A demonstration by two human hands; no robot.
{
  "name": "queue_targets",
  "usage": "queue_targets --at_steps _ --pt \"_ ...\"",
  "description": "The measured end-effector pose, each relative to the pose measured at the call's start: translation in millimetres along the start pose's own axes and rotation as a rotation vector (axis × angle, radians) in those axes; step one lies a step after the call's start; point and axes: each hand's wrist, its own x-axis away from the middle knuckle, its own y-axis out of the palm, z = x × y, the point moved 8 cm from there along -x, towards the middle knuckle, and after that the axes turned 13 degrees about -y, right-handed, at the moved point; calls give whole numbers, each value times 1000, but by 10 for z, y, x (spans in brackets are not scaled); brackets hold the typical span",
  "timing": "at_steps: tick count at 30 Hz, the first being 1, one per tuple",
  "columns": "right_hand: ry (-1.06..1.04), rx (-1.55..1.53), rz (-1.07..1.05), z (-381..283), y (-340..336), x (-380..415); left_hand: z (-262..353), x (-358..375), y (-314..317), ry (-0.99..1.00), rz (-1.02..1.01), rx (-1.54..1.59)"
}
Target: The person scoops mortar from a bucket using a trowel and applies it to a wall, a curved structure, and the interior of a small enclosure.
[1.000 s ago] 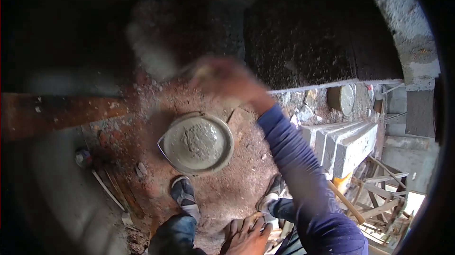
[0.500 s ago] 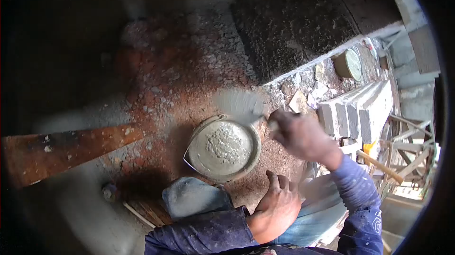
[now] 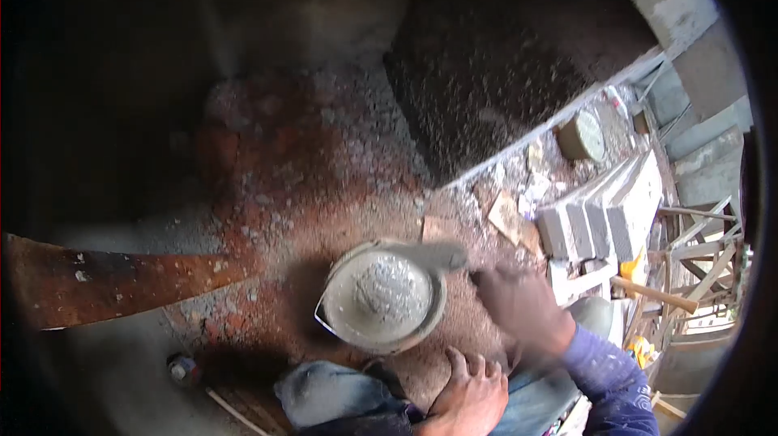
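Note:
My right hand (image 3: 527,306) is closed round the handle of a trowel, a little blurred by motion. The grey trowel blade (image 3: 433,257) reaches over the upper right rim of a bucket (image 3: 331,337). Wet grey mortar (image 3: 393,292) fills the bucket, heaped and lumpy in the middle. Below and to the right of the bucket, my left hand (image 3: 470,395) rests by my knee, holding nothing, with its fingers apart and slightly bent.
A rusty beam (image 3: 138,286) juts in from the left. Stacked grey blocks (image 3: 587,225) and a second bucket (image 3: 579,138) stand to the right, near a hammer-like wooden handle (image 3: 660,294). A dark rough-surfaced slab (image 3: 502,87) lies beyond, with rubble (image 3: 300,168) beside it.
The trowel has come down from beyond the bucket to its rim, its blade now seen more edge-on. My right hand moved with it. The view has tilted, so the surroundings sit lower.

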Motion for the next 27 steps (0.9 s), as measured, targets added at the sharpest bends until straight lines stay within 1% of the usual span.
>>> queue_targets --at_steps 2,3,5,6,7,8,9,10,11,12,14,17,18,20,21,22,23,24,25,26,27 --pt "-9 -64 -444 -247 97 1 70 27 56 34 -28 16" --pt "40 -21 -410 -389 -51 -139 106 41 87 21 92 -20" --pt "-15 45 -588 -488 257 -304 128 -16 148 46 40 -14" --pt "-235 320 -166 -539 282 -364 154 -23 219 66 -17 -2" --pt "-458 546 254 -706 465 -150 197 -23 312 33 15 38" --pt "-442 679 187 -682 819 -215 189 3 247 63 -49 -30" --pt "-393 547 73 -605 1156 -202 211 38 298 114 -122 30" --pt "-273 -202 -320 -401 1367 -428 175 29 234 98 -220 -2" --pt "-97 -451 -526 -290 1511 -403 147 23 253 87 -215 -13" --pt "6 -483 -463 -217 1446 -347 179 19 276 78 -218 -11" --pt "-113 -505 -272 -250 1081 -247 160 -15 262 52 -220 -18" --pt "-76 -498 -238 -280 877 -124 168 -74 291 44 -208 -37" --pt "-77 -490 -223 -267 921 -91 173 -100 322 50 -210 -19" --pt "-165 -358 -160 -262 1041 -60 175 -136 370 72 -224 -17" --pt "-246 -319 -20 -306 918 -62 173 -130 423 89 -254 4" --pt "-287 -267 -28 -270 1185 68 201 -63 524 88 -241 -19" --pt "-321 -190 -23 -231 1289 54 218 -7 580 74 -191 13" --pt "-325 -241 -110 -202 1434 104 206 -52 636 75 -125 37" --pt "-320 -287 -195 -198 1402 -32 156 -79 484 110 -167 11" --pt "-219 -429 -220 -230 972 -314 153 -53 320 140 -221 -8" --pt "-125 -592 -256 -383 561 -547 174 -55 293 158 -247 -20"
